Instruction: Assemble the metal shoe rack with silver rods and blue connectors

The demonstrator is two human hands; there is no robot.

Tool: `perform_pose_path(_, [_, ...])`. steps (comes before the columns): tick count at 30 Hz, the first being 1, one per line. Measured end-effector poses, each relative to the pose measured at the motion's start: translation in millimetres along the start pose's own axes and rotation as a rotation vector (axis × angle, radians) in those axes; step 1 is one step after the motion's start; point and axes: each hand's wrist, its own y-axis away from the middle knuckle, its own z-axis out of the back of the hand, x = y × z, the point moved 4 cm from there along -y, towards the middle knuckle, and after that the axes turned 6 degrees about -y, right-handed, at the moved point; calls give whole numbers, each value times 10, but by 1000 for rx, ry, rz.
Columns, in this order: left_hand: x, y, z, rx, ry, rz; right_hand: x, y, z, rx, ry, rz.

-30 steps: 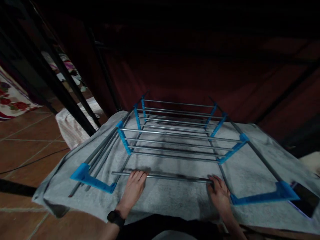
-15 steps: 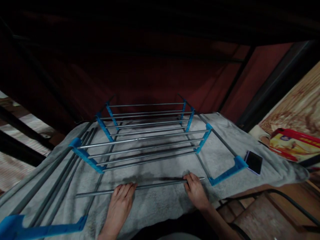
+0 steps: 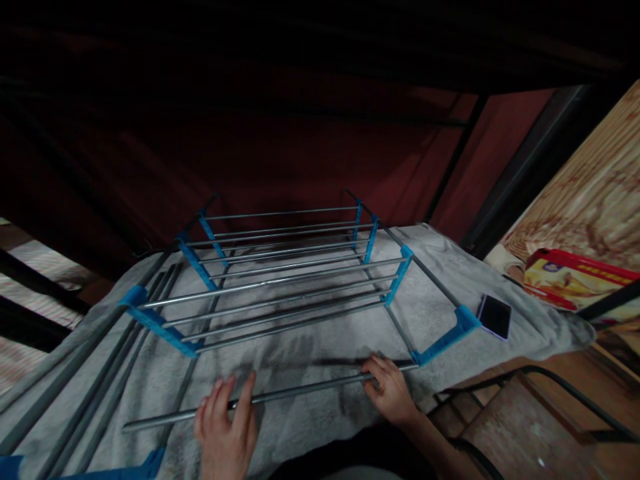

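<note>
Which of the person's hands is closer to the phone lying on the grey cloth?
The right. The right hand is on the loose metal rod, left of the phone and nearer the person. The left hand is farther left along the rod.

Left grip (image 3: 225, 430) loosened and spread over metal rod (image 3: 310, 388), rod's right end brought up to blue bracket (image 3: 441, 343)

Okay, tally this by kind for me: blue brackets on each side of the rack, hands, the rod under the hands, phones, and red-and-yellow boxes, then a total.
Left-side blue brackets: 4, the nearest cut off by the frame
Right-side blue brackets: 4
Left hand and right hand: 2
Rod: 1
Phone: 1
Red-and-yellow box: 1
Total: 13
</note>
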Motion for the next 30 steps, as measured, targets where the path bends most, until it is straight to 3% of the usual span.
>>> perform_pose_path(5, [59, 114, 219, -180, 12, 44, -13, 3, 55, -95, -88, -50])
perform_pose_path(8, [97, 115, 281, -195, 92, 73, 39, -61, 61, -171, -229, -90])
perform_pose_path(14, [19, 84, 90, 35, 329, 189, 355, -253, 35, -138, -519, -115])
perform_pose_path(19, [-296, 178, -161, 208, 515, 146, 638, -300, -131, -85, -699, -156])
perform_pose_path(25, [-694, 344, -355, 423, 728, 183, 965, -297, -362, 73, -921, -238])
perform_pose_path(30, [-874, 379, -426, 496, 834, 242, 1229, -346, -471, 167, -1115, -321])
